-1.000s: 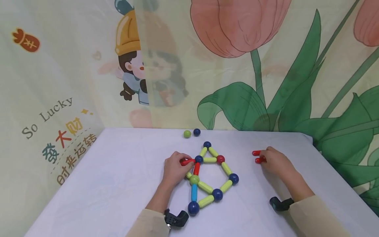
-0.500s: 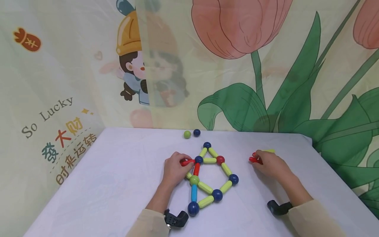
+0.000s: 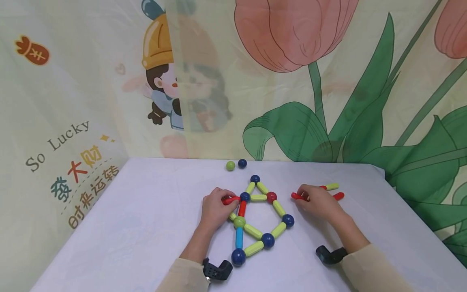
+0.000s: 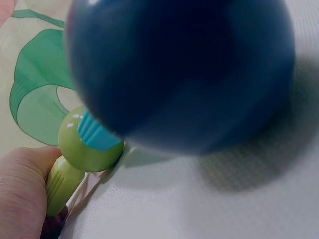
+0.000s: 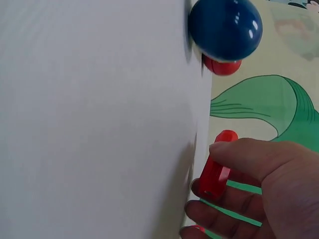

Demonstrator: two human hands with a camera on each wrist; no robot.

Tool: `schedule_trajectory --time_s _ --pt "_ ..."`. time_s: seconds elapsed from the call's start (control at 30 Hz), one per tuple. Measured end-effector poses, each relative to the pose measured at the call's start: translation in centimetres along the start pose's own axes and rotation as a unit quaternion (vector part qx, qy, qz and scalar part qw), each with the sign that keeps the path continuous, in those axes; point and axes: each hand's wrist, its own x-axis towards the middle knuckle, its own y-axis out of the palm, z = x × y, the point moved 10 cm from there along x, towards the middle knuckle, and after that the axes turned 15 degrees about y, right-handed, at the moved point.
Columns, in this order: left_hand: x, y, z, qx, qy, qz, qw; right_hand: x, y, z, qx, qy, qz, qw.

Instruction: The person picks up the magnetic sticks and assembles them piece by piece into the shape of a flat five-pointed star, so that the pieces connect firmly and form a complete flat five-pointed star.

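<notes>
My left hand [image 3: 214, 209] pinches a red rod [image 3: 230, 199] at the figure's [image 3: 260, 219] nine o'clock; my right hand [image 3: 316, 201] grips another red stick [image 3: 297, 196] at three o'clock. I judge both light, rigid, slick; hold mid-shaft.

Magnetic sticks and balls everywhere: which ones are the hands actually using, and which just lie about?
In use:
left hand, red stick on flat stick-and-ball figure
right hand, red plastic stick

Lying about:
green ball
blue ball
yellow-green stick
loose red stick
</notes>
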Motion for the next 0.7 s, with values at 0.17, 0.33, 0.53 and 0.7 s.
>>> schedule_trajectory --time_s 0.17,0.33,0.53,0.7 --pt "0.0 0.0 0.0 0.002 -0.001 0.000 1.0000 0.1 0.6 0.8 0.025 -0.004 0.013 1.000" --pt "-0.1 0.0 0.0 0.004 0.001 -0.001 1.0000 0.0 0.9 1.5 0.033 -0.013 0.017 0.999" --pt "0.0 0.0 -0.1 0.009 0.007 -0.001 0.9999 0.0 1.2 2.2 0.037 -0.015 0.027 0.999" --pt "0.0 0.0 0.0 0.007 0.007 -0.002 0.9999 0.0 1.5 2.8 0.035 -0.024 0.032 0.999"
